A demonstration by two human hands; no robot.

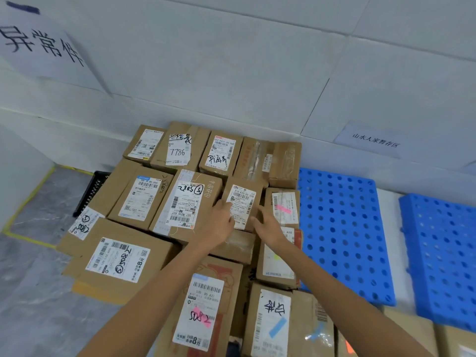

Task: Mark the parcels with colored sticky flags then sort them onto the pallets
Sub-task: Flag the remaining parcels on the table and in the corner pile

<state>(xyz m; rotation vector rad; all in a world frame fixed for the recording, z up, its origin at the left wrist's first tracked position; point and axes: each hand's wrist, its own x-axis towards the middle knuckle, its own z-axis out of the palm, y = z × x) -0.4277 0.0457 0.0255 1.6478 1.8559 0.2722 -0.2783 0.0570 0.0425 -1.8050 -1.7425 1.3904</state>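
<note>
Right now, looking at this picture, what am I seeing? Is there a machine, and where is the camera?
There is no machine here. A person works with bare hands, and the one camera sits on their head, looking forward and down. Cardboard parcels are packed together by a white wall. One bears a pink flag, another a blue flag. The left hand and right hand have a grip on a small parcel by its sides. Two blue pallets lie to the right.

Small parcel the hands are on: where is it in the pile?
Head view, centre of the pile: the small parcel sits between the left hand and right hand, left of the pink-flagged parcel by the blue pallet.
</note>
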